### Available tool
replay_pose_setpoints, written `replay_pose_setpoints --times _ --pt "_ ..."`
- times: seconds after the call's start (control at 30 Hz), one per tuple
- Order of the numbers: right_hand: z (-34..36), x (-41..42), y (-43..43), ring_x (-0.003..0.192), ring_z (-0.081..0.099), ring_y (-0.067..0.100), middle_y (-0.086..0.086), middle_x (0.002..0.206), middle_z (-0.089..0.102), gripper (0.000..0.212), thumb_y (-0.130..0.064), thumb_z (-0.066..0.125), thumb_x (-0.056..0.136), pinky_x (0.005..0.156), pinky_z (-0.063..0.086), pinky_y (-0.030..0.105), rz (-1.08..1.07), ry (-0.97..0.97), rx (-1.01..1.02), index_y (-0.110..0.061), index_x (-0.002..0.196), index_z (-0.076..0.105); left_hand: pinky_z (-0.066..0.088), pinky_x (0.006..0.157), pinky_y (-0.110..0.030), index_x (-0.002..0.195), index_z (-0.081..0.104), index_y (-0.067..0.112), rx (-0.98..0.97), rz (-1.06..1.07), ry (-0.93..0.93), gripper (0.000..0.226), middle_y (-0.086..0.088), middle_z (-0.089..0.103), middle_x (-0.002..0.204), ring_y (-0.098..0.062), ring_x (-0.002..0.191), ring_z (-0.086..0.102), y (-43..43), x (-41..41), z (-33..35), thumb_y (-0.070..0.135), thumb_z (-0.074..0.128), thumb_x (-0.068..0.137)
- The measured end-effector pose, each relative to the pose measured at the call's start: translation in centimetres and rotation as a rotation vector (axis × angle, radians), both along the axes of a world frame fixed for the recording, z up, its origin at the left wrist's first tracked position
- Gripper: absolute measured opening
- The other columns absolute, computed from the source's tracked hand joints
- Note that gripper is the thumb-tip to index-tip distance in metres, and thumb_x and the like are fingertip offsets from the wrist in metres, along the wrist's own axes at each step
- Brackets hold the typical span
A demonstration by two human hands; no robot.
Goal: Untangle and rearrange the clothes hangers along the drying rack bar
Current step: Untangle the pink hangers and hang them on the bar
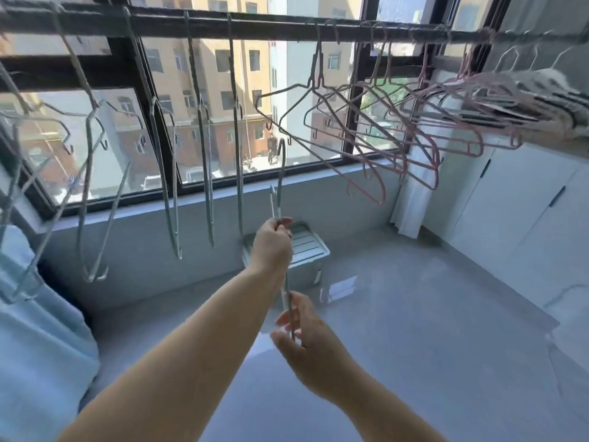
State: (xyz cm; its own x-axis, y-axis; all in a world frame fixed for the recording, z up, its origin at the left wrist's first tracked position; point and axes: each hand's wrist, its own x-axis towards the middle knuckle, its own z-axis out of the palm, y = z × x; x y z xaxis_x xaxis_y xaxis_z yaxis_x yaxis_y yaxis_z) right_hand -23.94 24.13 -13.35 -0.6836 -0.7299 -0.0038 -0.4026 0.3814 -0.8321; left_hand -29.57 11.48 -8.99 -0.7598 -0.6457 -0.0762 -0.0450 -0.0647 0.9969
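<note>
A dark drying rack bar runs across the top of the view. Several grey wire hangers hang edge-on from its left and middle part, spaced apart. On the right, grey and pink hangers crowd together at crossed angles. Between the two groups I hold one grey hanger off the bar, edge-on, hook pointing up. My left hand grips its upper part just below the hook. My right hand pinches its lower end.
A large window with a grey sill lies behind the bar. A grey plastic box stands on the floor below my hands. White cabinets line the right wall, with folded laundry on top. Pale blue fabric hangs at the left.
</note>
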Motion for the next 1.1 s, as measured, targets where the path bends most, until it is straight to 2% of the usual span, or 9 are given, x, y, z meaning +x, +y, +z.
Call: replay_pose_setpoints --times 0.17,0.3,0.4,0.5,0.6,0.7,0.77,0.97,1.1 --pt "1.2 -2.1 0.6 0.059 0.051 -0.002 -0.007 0.074 0.063 0.032 -0.014 0.038 0.094 0.058 0.038 0.011 -0.133 0.016 -0.113 -0.020 0.125 0.043 0.030 0.055 -0.020 0.109 0.051 0.007 0.024 0.038 0.056 0.028 -0.001 0.041 0.071 -0.009 0.061 0.035 0.9 -1.6 3.3 0.002 0.028 0.095" --pt "2.0 -3.7 1.5 0.054 0.058 0.007 -0.007 0.049 0.054 0.022 -0.022 0.039 0.096 0.058 0.045 0.020 -0.218 0.079 -0.244 -0.020 0.111 0.056 0.033 0.060 -0.023 0.108 0.052 0.009 0.041 0.070 0.099 0.027 0.000 0.044 0.070 -0.010 0.062 0.037 1.3 -3.2 5.3 0.003 0.028 0.095" --pt "3.3 -5.3 2.0 0.045 0.048 0.015 -0.006 0.043 0.044 0.030 -0.033 0.034 0.092 0.052 0.043 0.033 -0.307 0.192 -0.358 -0.023 0.101 0.061 0.036 0.061 -0.021 0.091 0.051 0.011 0.000 0.063 0.169 0.021 0.000 0.046 0.069 -0.010 0.063 0.040 1.8 -4.2 6.5 0.004 0.032 0.095" --pt "5.2 -7.6 2.4 0.042 0.043 0.011 -0.010 0.043 0.048 0.038 -0.038 0.029 0.086 0.045 0.035 0.023 -0.322 0.297 -0.396 -0.025 0.099 0.062 0.040 0.061 -0.020 0.100 0.050 0.008 -0.174 0.059 0.234 0.014 0.001 0.052 0.074 -0.012 0.070 0.048 2.7 -4.5 8.1 0.008 0.037 0.096" --pt "7.5 -9.6 2.3 0.045 0.038 0.003 -0.028 0.052 0.052 0.047 -0.046 0.025 0.084 0.052 0.027 0.016 -0.308 0.419 -0.456 -0.025 0.100 0.064 0.043 0.069 -0.025 0.106 0.045 0.013 -0.419 0.073 0.215 0.012 0.003 0.055 0.086 -0.013 0.080 0.053 3.5 -4.3 10.0 0.016 0.041 0.095" --pt "9.6 -10.7 1.8 0.041 0.040 0.004 -0.020 0.045 0.050 0.052 -0.050 0.022 0.083 0.049 0.030 0.018 -0.252 0.444 -0.513 -0.026 0.104 0.062 0.039 0.100 -0.037 0.132 0.033 0.010 -0.617 0.107 0.188 0.042 -0.005 0.052 0.128 -0.019 0.115 0.050 3.9 -4.5 11.4 0.025 0.044 0.094" --pt "11.2 -11.1 1.3 0.041 0.045 0.006 -0.012 0.040 0.043 0.048 -0.046 0.024 0.085 0.048 0.037 0.025 -0.223 0.443 -0.529 -0.025 0.105 0.062 0.032 0.107 -0.037 0.139 0.025 0.014 -0.651 0.121 0.190 0.051 -0.006 0.042 0.140 -0.021 0.126 0.041 3.9 -5.0 12.3 0.025 0.044 0.094" --pt "13.1 -13.6 -1.8 0.065 0.062 0.024 -0.002 0.063 0.056 0.034 -0.030 0.030 0.092 0.059 0.046 0.032 -0.160 0.411 -0.451 -0.016 0.094 0.060 0.034 0.080 -0.026 0.117 0.046 0.007 -0.613 0.164 0.146 0.026 -0.004 0.056 0.106 -0.021 0.099 0.052 2.2 -7.2 12.7 0.017 0.042 0.094" --pt "11.7 -14.5 -2.2 0.068 0.066 0.024 0.004 0.070 0.064 0.030 -0.026 0.033 0.096 0.061 0.049 0.030 -0.099 0.373 -0.404 -0.014 0.100 0.061 0.037 0.077 -0.019 0.131 0.035 0.004 -0.642 0.199 0.046 0.039 -0.005 0.053 0.111 -0.015 0.097 0.046 1.5 -7.8 11.2 0.017 0.040 0.095"
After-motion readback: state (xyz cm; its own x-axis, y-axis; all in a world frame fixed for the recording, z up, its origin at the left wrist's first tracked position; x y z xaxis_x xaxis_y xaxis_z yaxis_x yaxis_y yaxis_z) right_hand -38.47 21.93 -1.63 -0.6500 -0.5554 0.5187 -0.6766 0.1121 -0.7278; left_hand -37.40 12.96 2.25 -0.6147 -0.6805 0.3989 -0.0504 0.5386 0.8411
